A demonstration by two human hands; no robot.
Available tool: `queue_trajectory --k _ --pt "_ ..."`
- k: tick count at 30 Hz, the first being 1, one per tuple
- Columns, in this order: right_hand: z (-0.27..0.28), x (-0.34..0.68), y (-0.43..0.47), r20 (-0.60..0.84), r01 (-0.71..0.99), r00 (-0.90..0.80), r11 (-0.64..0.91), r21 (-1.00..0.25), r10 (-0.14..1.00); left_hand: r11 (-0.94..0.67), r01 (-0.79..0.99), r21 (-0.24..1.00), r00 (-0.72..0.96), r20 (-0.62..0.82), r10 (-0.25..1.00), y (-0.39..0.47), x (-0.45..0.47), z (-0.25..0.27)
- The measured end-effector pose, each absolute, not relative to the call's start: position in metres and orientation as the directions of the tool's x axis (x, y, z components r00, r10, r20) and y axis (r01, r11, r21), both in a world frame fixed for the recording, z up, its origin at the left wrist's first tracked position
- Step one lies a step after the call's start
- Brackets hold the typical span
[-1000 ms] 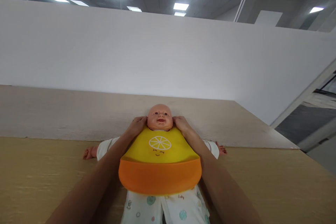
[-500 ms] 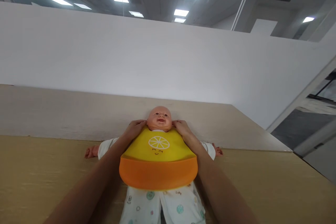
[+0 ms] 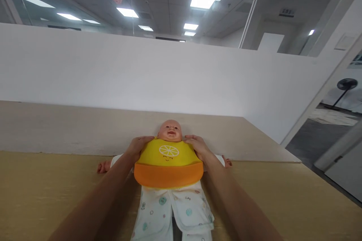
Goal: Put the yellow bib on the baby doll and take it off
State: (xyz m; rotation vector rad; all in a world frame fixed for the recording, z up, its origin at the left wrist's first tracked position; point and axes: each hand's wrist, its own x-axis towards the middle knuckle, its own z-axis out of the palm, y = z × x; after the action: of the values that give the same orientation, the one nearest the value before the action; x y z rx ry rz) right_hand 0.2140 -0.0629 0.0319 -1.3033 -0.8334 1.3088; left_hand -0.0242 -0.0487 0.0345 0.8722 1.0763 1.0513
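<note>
A baby doll lies on its back, arms spread, in a white printed outfit. Across its chest is a yellow bib with a citrus slice, a smiling face and an orange pocket along the bottom. My left hand is closed on the bib's upper edge beside the doll's neck. On the other side, my right hand grips the opposite upper edge, fingers close to the doll's cheek. The neck straps and some of my fingertips are hidden.
The doll lies on a tan tabletop, with a pale board behind its head. A white partition with glass above stands at the back. Through a doorway on the right, a black fan is visible.
The view has tilted up slightly, showing heart-shaped notes on the glass. The bib's pocket sits closer to the doll's chest, uncovering more of the outfit. Both hands stay at the neck.
</note>
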Motion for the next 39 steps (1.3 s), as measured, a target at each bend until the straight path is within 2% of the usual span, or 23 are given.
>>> queue_trajectory --k 4,8,11,13,15,20,23,26,33,39 --pt "0.028 0.214 -0.06 -0.188 -0.046 0.278 -0.182 -0.982 0.942 0.249 -0.245 0.937 0.083 -0.235 0.968 -0.048 -0.022 0.029" --pt "0.03 0.222 -0.076 0.004 0.217 0.358 -0.079 -0.973 0.934 0.067 0.039 0.997 -0.053 -0.065 0.996 -0.058 -0.028 0.028" --pt "0.036 0.231 -0.108 0.197 0.347 0.37 0.061 -0.936 0.908 -0.08 0.238 0.968 -0.077 0.101 0.992 -0.077 -0.039 0.031" --pt "0.04 0.234 -0.135 0.238 0.389 0.368 0.084 -0.917 0.899 -0.16 0.313 0.936 -0.086 0.195 0.977 -0.097 -0.048 0.031" --pt "0.042 0.235 -0.161 0.182 0.37 0.366 0.037 -0.928 0.913 -0.233 0.351 0.907 -0.047 0.265 0.963 -0.12 -0.055 0.029" --pt "0.04 0.22 -0.197 -0.022 0.198 0.272 -0.078 -0.977 0.962 -0.424 0.447 0.788 0.196 0.377 0.905 -0.17 -0.059 0.019" --pt "0.037 0.21 -0.193 -0.055 0.04 0.234 -0.066 -0.997 0.971 -0.475 0.514 0.714 0.188 0.446 0.875 -0.182 -0.05 0.017" --pt "0.035 0.206 -0.181 -0.02 -0.074 0.269 0.001 -0.997 0.963 -0.493 0.559 0.666 0.145 0.507 0.85 -0.182 -0.038 0.016" --pt "0.023 0.21 -0.185 -0.01 -0.07 0.315 0.012 -0.997 0.949 -0.457 0.537 0.709 0.08 0.497 0.864 -0.186 -0.033 0.008" --pt "0.015 0.213 -0.2 0.004 -0.169 0.288 0.055 -0.984 0.958 -0.406 0.506 0.761 0.117 0.406 0.906 -0.203 -0.041 0.008"
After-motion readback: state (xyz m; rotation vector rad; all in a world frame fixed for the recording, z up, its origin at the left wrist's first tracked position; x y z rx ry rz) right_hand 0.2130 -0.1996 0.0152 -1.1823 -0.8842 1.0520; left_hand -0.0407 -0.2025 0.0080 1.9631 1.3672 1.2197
